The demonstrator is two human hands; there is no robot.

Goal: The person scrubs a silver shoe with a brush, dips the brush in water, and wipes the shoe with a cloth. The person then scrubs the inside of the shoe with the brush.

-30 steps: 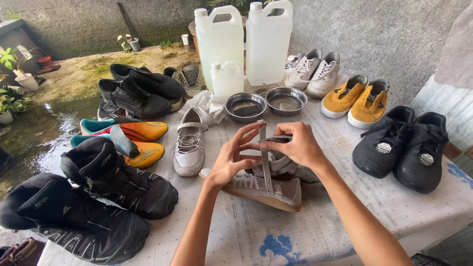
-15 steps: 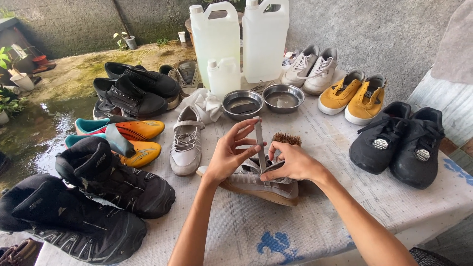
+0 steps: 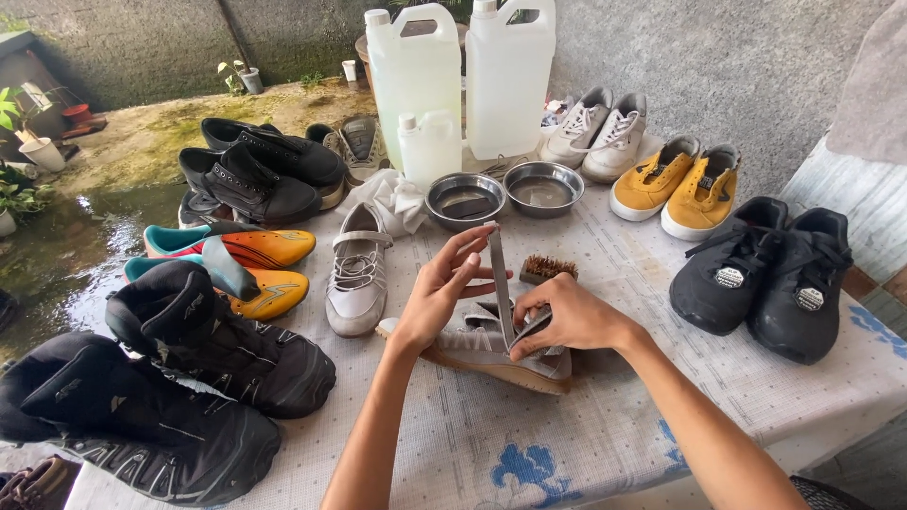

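The bench (image 3: 605, 434) is crowded with paired shoes, leaving the middle free for a grey sneaker (image 3: 477, 345) lying on its side. The left hand (image 3: 436, 295) lifts its grey strap (image 3: 499, 283) upright, fingers pinched on it; the right hand (image 3: 567, 319) is clamped on the upper, steadying it.

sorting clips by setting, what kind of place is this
Probably an outdoor shoe-cleaning spot in a yard: many pairs of shoes lie on a cloth-covered table, with white jugs, metal bowls and a brush. Wet ground and a concrete wall surround it.
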